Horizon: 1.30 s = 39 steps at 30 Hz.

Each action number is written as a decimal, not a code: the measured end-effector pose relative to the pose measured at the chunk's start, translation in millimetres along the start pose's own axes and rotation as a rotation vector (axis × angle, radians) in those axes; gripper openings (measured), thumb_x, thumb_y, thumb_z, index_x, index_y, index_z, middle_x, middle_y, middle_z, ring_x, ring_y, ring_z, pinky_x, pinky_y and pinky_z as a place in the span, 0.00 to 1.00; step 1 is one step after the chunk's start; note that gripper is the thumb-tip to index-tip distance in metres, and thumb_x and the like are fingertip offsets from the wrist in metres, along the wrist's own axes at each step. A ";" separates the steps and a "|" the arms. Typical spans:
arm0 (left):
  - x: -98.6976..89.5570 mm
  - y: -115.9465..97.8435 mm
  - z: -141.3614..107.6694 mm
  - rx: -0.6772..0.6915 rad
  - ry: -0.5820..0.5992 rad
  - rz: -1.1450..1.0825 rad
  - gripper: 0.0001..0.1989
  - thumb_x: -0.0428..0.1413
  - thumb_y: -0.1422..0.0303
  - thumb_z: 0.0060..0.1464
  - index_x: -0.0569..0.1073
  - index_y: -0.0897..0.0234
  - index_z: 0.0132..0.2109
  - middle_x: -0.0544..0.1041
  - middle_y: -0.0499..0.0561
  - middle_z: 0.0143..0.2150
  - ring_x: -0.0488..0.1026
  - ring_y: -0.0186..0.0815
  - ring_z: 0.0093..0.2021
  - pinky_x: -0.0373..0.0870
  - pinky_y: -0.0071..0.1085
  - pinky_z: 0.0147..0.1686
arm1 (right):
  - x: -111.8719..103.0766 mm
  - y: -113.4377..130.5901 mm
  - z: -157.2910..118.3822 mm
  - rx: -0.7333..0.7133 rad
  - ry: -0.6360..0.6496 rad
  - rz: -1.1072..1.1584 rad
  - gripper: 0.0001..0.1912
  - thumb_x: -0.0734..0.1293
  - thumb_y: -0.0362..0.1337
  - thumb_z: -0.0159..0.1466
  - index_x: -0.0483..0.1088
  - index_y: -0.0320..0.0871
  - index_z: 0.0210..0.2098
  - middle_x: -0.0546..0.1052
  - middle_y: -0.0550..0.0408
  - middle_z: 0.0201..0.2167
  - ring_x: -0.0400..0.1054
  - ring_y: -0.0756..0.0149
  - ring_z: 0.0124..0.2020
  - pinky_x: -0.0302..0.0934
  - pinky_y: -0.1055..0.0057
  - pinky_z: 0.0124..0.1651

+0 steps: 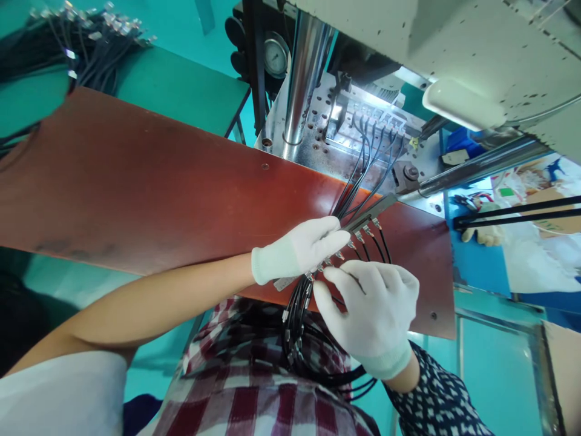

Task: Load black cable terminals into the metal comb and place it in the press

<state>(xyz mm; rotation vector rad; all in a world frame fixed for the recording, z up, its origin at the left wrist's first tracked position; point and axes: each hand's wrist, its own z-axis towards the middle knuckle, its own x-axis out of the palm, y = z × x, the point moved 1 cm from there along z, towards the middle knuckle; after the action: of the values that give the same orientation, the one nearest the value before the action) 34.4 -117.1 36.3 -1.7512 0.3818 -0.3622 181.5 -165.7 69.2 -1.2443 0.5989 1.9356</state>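
My left hand (pixel 302 248), in a white glove, lies over a long metal bar (pixel 370 213) with its fingers pressed together on it. Metal connectors (pixel 367 230) with black cables stand in a row along the bar. Close to the bar's lower end, my right hand (pixel 370 303), also gloved, pinches at a connector; its fingertips partly hide what they hold. A bundle of black cables (pixel 295 327) hangs from there over my lap. Further cables (pixel 347 197) run from beyond the bar to a metal fixture (pixel 363 124) in the machine.
A red-brown board (pixel 172 188) spans the work area. Steel columns (pixel 304 79) and a white machine head (pixel 454 42) rise beyond. Many cables (pixel 91 45) lie on a green table (pixel 177 91) at upper left. Gloves (pixel 485 227) and plastic bags lie on a blue surface (pixel 488 260) at right.
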 end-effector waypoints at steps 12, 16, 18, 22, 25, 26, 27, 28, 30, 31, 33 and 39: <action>1.5 -1.4 2.4 0.039 -0.065 0.183 0.20 0.46 0.57 0.65 0.56 0.63 0.28 0.55 0.41 0.24 0.53 0.27 0.26 0.55 0.27 0.27 | 13.8 11.9 -4.9 0.000 0.014 0.099 0.08 0.68 0.32 0.58 0.70 0.44 0.22 0.69 0.58 0.21 0.60 0.65 0.28 0.47 0.62 0.34; 2.5 2.7 0.2 0.051 -0.020 0.161 0.21 0.45 0.53 0.65 0.56 0.63 0.30 0.57 0.41 0.25 0.57 0.27 0.26 0.58 0.27 0.27 | -4.2 -7.4 -2.0 0.034 0.021 0.117 0.05 0.69 0.38 0.63 0.76 0.46 0.30 0.74 0.59 0.26 0.64 0.67 0.30 0.50 0.63 0.38; 3.2 3.1 -1.3 0.037 0.010 0.137 0.20 0.44 0.51 0.65 0.58 0.62 0.32 0.59 0.41 0.25 0.58 0.27 0.25 0.59 0.27 0.27 | -13.1 -27.9 1.2 0.133 -0.059 0.036 0.05 0.70 0.40 0.63 0.77 0.48 0.33 0.76 0.58 0.29 0.66 0.66 0.33 0.52 0.62 0.42; 4.4 1.2 -2.8 0.000 0.011 0.147 0.21 0.44 0.50 0.65 0.60 0.62 0.33 0.61 0.41 0.25 0.59 0.27 0.25 0.61 0.27 0.28 | -12.8 -61.6 7.5 0.256 -0.070 -0.091 0.04 0.70 0.40 0.63 0.78 0.48 0.34 0.77 0.56 0.33 0.66 0.62 0.37 0.51 0.61 0.44; 5.1 0.4 -2.8 -0.012 0.000 0.189 0.21 0.44 0.50 0.65 0.59 0.62 0.32 0.60 0.41 0.25 0.59 0.28 0.25 0.60 0.27 0.29 | -5.2 -67.4 11.9 0.239 -0.057 -0.082 0.06 0.69 0.37 0.62 0.77 0.48 0.28 0.75 0.57 0.28 0.64 0.64 0.34 0.50 0.61 0.41; 5.3 0.4 -2.9 -0.014 0.002 0.192 0.21 0.44 0.50 0.65 0.59 0.62 0.32 0.60 0.41 0.25 0.59 0.28 0.25 0.60 0.27 0.29 | -3.6 -67.2 13.0 0.235 -0.070 -0.082 0.07 0.69 0.37 0.61 0.76 0.47 0.26 0.74 0.58 0.27 0.64 0.64 0.33 0.50 0.62 0.40; 5.5 0.6 -3.0 -0.016 0.006 0.189 0.21 0.44 0.50 0.65 0.59 0.62 0.32 0.59 0.41 0.25 0.58 0.28 0.25 0.60 0.27 0.29 | -2.5 -66.6 14.0 0.231 -0.081 -0.081 0.08 0.69 0.36 0.61 0.75 0.47 0.25 0.73 0.58 0.26 0.63 0.64 0.32 0.49 0.62 0.40; 5.7 0.9 -3.2 -0.020 0.012 0.182 0.21 0.43 0.50 0.65 0.59 0.62 0.33 0.59 0.41 0.25 0.58 0.28 0.25 0.60 0.27 0.29 | -1.8 -66.0 14.6 0.225 -0.088 -0.080 0.09 0.69 0.35 0.61 0.74 0.46 0.23 0.73 0.58 0.25 0.63 0.64 0.32 0.49 0.62 0.39; 5.9 1.5 -3.6 -0.018 0.024 0.177 0.21 0.43 0.50 0.65 0.59 0.62 0.33 0.59 0.41 0.25 0.58 0.28 0.25 0.60 0.27 0.29 | -1.0 -65.5 15.2 0.207 -0.099 -0.081 0.10 0.68 0.35 0.60 0.73 0.46 0.22 0.72 0.58 0.24 0.63 0.65 0.31 0.49 0.62 0.39; 5.8 1.7 -3.6 -0.008 0.026 0.187 0.20 0.43 0.50 0.65 0.59 0.62 0.33 0.59 0.41 0.25 0.57 0.28 0.25 0.59 0.28 0.29 | -0.4 -65.4 15.3 0.199 -0.105 -0.081 0.10 0.68 0.35 0.60 0.73 0.45 0.22 0.72 0.58 0.24 0.62 0.65 0.31 0.49 0.62 0.38; 5.6 2.3 -3.4 0.019 0.025 0.222 0.20 0.43 0.52 0.65 0.59 0.62 0.32 0.58 0.41 0.25 0.56 0.28 0.26 0.58 0.28 0.30 | 1.4 -65.3 15.0 0.189 -0.119 -0.077 0.11 0.68 0.35 0.60 0.72 0.45 0.22 0.72 0.58 0.23 0.62 0.65 0.30 0.49 0.62 0.38; 4.6 5.2 -1.5 0.060 0.012 0.271 0.19 0.43 0.53 0.66 0.59 0.63 0.33 0.58 0.41 0.26 0.56 0.29 0.28 0.56 0.29 0.31 | -1.4 -66.2 10.4 0.215 -0.089 -0.031 0.08 0.68 0.36 0.62 0.75 0.46 0.26 0.75 0.59 0.27 0.65 0.65 0.33 0.51 0.62 0.42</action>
<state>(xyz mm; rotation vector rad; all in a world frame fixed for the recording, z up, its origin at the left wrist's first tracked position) 37.6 -121.5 31.7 -1.6141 0.6028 -0.1873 228.4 -118.1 75.4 -1.0219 0.7163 1.8367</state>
